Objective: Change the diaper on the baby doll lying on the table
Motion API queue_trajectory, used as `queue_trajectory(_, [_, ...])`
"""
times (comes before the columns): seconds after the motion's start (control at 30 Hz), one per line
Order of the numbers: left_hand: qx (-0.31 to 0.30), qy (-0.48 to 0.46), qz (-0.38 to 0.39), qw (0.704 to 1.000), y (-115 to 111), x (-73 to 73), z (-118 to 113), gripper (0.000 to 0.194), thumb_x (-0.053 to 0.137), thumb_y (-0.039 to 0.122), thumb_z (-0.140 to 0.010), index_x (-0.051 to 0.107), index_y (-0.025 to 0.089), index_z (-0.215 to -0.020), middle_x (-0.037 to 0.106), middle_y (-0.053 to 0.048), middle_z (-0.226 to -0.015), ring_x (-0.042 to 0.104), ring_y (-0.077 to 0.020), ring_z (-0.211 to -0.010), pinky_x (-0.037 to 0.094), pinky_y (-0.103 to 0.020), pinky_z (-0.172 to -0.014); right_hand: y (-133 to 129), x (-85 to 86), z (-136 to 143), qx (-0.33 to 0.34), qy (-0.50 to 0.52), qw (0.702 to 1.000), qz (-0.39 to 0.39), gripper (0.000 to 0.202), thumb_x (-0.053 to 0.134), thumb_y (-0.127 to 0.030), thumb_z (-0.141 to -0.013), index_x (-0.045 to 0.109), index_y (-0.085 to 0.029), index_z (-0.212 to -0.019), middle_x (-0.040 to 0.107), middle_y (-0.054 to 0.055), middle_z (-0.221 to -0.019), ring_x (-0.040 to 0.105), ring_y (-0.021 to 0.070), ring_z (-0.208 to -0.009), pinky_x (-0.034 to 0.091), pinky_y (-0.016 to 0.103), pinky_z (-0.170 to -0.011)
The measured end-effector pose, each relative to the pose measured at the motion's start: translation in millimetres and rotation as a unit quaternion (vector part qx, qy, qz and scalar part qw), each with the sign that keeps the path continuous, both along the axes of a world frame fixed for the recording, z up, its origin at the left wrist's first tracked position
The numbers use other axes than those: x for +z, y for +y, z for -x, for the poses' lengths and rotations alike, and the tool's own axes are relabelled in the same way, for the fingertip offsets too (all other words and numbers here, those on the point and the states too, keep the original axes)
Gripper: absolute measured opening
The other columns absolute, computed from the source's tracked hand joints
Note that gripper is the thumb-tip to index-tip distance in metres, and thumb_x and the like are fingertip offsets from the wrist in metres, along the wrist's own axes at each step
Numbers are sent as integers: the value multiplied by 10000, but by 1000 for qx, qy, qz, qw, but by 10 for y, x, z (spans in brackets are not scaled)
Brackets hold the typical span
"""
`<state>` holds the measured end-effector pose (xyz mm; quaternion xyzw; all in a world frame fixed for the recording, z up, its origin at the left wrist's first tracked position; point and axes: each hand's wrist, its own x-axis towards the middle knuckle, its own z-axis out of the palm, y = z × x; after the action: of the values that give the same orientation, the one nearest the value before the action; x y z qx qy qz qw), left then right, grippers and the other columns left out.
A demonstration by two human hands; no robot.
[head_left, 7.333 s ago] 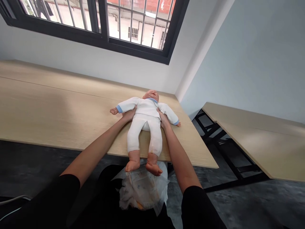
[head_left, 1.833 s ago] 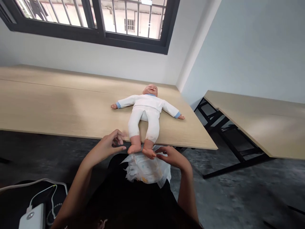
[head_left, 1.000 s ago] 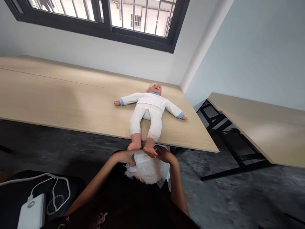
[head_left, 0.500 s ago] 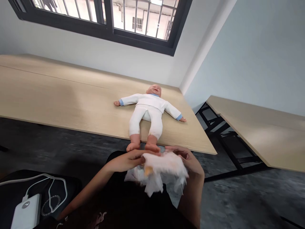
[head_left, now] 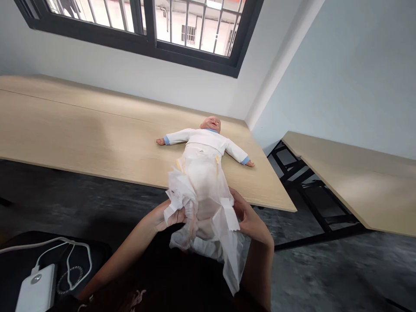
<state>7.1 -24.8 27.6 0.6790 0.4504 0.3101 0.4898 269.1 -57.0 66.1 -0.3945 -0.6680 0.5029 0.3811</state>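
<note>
A white diaper [head_left: 203, 182] is spread lengthwise between my hands, its far end reaching up in front of the doll's legs and its near end hanging over my lap. My left hand [head_left: 170, 216] grips its left edge, fingers partly covered by the crumpled side. On the right edge, my right hand [head_left: 248, 219] holds on beside a white side tab. Behind the diaper a baby doll [head_left: 208, 138] in a white suit with blue cuffs lies face up on the wooden table [head_left: 123, 143], arms spread. The diaper hides the doll's legs and feet.
A white power bank [head_left: 35, 288] with a cable and a beaded bracelet [head_left: 69, 279] rest on a dark seat at the lower left. Another wooden table [head_left: 357, 177] stands on the right, past a gap. A barred window [head_left: 195, 26] is above the far wall.
The diaper, bunched up between my hands before, has been unfolded and stretched upward, now covering the doll's legs from view. Both hands have moved slightly lower, and my left hand has shifted left.
</note>
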Motion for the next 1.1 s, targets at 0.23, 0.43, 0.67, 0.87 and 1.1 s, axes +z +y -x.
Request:
queue_trajectory(0.23, [-26, -46, 118, 992, -4, 38, -29, 418, 490, 583, -918, 722, 269, -1066, 764, -72, -922, 691, -345, -1030, 547, -516, -834, 15, -48, -69, -65, 40, 995, 60, 922, 107, -888, -821, 442, -310, -1456, 524, 74, -1450, 483, 299, -1353, 465, 415, -1065])
queue_trajectory(0.43, [-15, -63, 136, 989, -35, 57, -31, 373, 525, 570, -902, 708, 307, -1094, 766, -48, -969, 680, -356, -1055, 537, -553, -858, -97, 63, -108, -42, 2, 999, -7, 1093, 560, -885, -691, 229, -313, -1562, 311, 91, -1596, 361, 364, -1431, 429, 452, -1101])
queue_trajectory(0.67, [3, -133, 209, 969, -42, 65, -38, 376, 551, 586, -885, 705, 265, -1005, 756, -70, -940, 689, -338, -983, 534, -525, -847, -153, 142, -52, -158, -62, 982, -78, 834, 814, -506, -740, 428, -346, -1462, 476, 81, -1462, 473, 300, -1328, 427, 441, -1096])
queue_trajectory(0.87, [-41, -285, 256, 923, -67, 14, -35, 384, 641, 586, -802, 698, 221, -908, 744, -80, -865, 687, -327, -951, 531, -445, -815, -130, 116, -33, -265, 3, 960, -87, 368, 710, -433, -855, 672, -238, -1165, 696, 55, -1021, 646, 194, -890, 535, 297, -767])
queue_trajectory(1.1, [-18, -317, 297, 900, -71, -9, -5, 249, 692, 466, -790, 685, 221, -831, 727, -62, -785, 695, -305, -883, 529, -367, -715, -103, 199, 28, -436, 144, 884, -89, 462, 768, -441, -792, 659, -213, -1179, 720, 58, -987, 672, 159, -841, 527, 238, -687])
